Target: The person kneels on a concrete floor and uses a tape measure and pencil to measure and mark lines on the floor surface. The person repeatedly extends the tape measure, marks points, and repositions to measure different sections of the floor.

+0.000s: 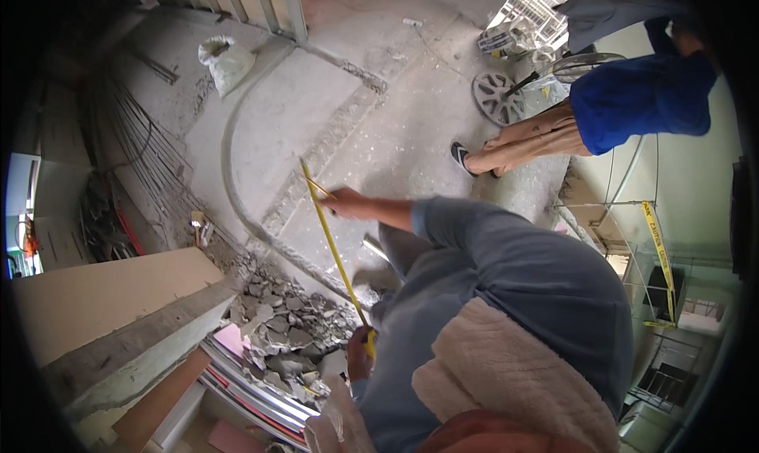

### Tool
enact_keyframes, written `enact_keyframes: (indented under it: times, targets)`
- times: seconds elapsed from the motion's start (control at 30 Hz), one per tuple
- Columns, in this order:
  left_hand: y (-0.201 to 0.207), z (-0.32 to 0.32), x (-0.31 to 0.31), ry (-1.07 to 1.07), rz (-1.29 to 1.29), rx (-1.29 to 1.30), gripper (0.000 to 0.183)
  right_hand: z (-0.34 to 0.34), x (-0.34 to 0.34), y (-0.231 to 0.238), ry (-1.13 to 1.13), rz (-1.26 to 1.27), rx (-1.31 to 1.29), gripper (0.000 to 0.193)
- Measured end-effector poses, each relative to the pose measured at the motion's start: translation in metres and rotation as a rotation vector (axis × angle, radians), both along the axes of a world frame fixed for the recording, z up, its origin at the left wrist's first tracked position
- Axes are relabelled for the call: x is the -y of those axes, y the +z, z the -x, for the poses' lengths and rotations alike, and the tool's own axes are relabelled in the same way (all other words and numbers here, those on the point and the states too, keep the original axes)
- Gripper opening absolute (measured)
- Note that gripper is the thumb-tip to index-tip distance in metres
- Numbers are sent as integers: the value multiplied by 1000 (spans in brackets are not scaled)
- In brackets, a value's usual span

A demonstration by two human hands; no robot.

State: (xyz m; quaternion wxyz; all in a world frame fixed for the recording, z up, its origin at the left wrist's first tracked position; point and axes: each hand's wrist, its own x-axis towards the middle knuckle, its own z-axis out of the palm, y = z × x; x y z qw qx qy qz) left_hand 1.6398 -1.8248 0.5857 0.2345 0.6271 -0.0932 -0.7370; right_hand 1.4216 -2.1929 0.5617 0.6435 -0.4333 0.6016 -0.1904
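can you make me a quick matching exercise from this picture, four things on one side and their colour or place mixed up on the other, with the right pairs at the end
Things
1. tape measure blade
2. thin pencil-like stick
3. sack
4. co-worker's top

Descriptions
A. white, on the floor toward the upper left
B. bright blue, toward the upper right
C. yellow, stretched out from the left hand
D. held in the right hand

Pairs: 1-C, 2-D, 3-A, 4-B
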Motion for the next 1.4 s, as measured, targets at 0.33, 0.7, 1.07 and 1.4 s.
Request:
enact_keyframes:
  times: [0.33,0.7,1.07,1.4]
  targets:
    - [-77,-60,-123,64,-136,-61,16,65,-332,-13,1059,-495,104,26]
    - [-82,-49,-156,252,-261,17,18,106,-465,-12,1064,-492,296,28]
    - [-56,-20,-99,575,-169,-165,20,129,-467,-102,1304,478,227,36]
    - [-195,-26,51,517,-248,-228,20,125,-319,-322,351,-374,-574,36]
